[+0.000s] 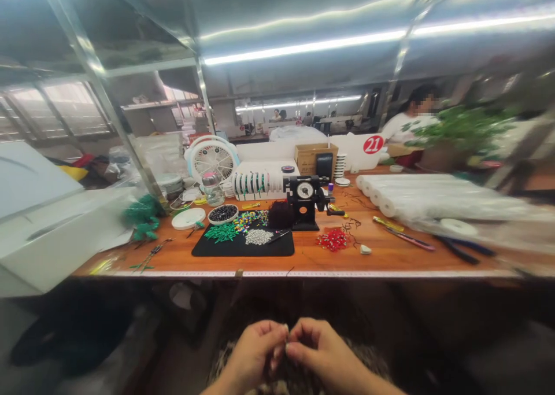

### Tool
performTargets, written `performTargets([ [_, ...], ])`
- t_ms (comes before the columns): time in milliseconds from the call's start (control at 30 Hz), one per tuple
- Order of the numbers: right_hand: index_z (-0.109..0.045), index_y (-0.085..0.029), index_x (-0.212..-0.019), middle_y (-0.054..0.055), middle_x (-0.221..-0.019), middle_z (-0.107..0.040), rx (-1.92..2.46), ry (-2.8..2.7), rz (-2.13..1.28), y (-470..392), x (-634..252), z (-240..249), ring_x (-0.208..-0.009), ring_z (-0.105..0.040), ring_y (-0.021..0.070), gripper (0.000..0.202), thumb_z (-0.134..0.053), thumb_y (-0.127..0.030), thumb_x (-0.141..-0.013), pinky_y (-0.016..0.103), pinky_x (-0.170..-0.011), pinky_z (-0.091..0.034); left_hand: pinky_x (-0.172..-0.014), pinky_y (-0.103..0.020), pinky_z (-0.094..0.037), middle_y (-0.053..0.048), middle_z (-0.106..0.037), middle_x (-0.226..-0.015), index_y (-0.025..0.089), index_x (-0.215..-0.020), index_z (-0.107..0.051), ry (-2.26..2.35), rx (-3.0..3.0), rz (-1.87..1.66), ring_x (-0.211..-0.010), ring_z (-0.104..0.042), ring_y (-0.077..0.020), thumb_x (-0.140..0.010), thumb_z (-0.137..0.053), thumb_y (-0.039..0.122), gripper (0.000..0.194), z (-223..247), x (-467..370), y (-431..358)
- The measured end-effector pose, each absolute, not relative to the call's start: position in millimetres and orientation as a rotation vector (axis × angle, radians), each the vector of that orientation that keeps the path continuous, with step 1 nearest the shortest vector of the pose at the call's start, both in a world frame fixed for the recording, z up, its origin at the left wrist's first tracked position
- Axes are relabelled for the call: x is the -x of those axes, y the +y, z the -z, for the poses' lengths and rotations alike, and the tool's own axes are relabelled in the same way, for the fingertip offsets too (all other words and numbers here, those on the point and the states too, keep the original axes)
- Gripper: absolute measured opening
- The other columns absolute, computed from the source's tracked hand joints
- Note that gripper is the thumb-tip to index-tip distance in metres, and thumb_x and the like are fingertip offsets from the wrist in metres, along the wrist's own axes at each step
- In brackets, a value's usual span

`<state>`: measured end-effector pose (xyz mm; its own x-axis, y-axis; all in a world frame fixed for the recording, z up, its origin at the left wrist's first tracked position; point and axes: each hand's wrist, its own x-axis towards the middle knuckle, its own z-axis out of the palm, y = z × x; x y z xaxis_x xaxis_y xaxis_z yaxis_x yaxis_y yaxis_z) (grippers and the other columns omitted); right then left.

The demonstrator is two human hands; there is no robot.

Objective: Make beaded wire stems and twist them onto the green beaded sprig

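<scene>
My left hand and my right hand meet in front of the table edge, low in the view. Thumbs and fingers are pinched together, fingertips nearly touching. Whatever lies between them is too small to make out. Beyond them a black mat bears green tube-like pieces, mixed coloured beads and silvery beads. A heap of red pieces lies right of the mat. Behind stands a black hand-cranked winder with a dial, with white spools to its left.
A dish of black beads, a white lid and a fan stand to the left. Pliers, tweezers-like tools and plastic-wrapped rolls lie at right. A person sits behind a plant.
</scene>
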<state>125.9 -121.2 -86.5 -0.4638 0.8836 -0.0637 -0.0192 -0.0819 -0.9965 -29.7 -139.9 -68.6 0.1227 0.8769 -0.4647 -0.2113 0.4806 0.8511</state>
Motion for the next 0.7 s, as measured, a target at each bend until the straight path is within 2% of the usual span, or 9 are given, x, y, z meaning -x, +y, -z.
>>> performTargets([
  [100,-0.057,-0.015,-0.057,-0.002,-0.053,-0.056,0.998,-1.483,-1.671,-123.2,-127.6,84.0,-0.051,-0.049,0.0113,0.032,-0.069,-0.042,-0.068,0.021,-0.05,-0.037,-0.039,-0.021,-0.018,0.007,-0.037,-0.032,0.018,-0.044,-0.042,1.158,-0.708,-0.927,-0.033,-0.028,-0.0046,-0.056,-0.073,0.052,0.048,65.6,27.9,-140.7],
  [233,-0.053,-0.016,-0.051,-0.003,-0.046,-0.052,1.079,-1.404,-1.656,-124.5,-121.9,86.8,-0.046,-0.045,0.0098,0.035,-0.07,-0.043,-0.066,0.02,-0.046,-0.034,-0.038,-0.021,-0.02,0.007,-0.04,-0.033,0.016,-0.047,-0.049,1.251,-0.742,-0.877,-0.032,-0.032,-0.0055,-0.049,-0.075,0.054,0.046,72.0,29.0,-138.3],
  [333,-0.052,-0.017,-0.051,-0.004,-0.046,-0.052,1.1,-1.393,-1.645,-124.1,-117.7,90.4,-0.045,-0.044,0.0099,0.034,-0.071,-0.042,-0.066,0.021,-0.047,-0.035,-0.037,-0.02,-0.019,0.007,-0.042,-0.035,0.016,-0.051,-0.052,1.282,-0.72,-0.853,-0.032,-0.032,-0.0053,-0.047,-0.076,0.054,0.045,77.8,30.7,-136.8],
  [700,-0.054,-0.016,-0.054,-0.003,-0.052,-0.054,1.033,-1.52,-1.591,-121.1,-119.7,93.2,-0.052,-0.049,0.0115,0.034,-0.068,-0.043,-0.069,0.022,-0.054,-0.039,-0.039,-0.02,-0.02,0.007,-0.041,-0.034,0.017,-0.047,-0.046,1.207,-0.733,-0.85,-0.033,-0.032,-0.0051,-0.05,-0.075,0.053,0.046,81.5,32.7,-137.3],
])
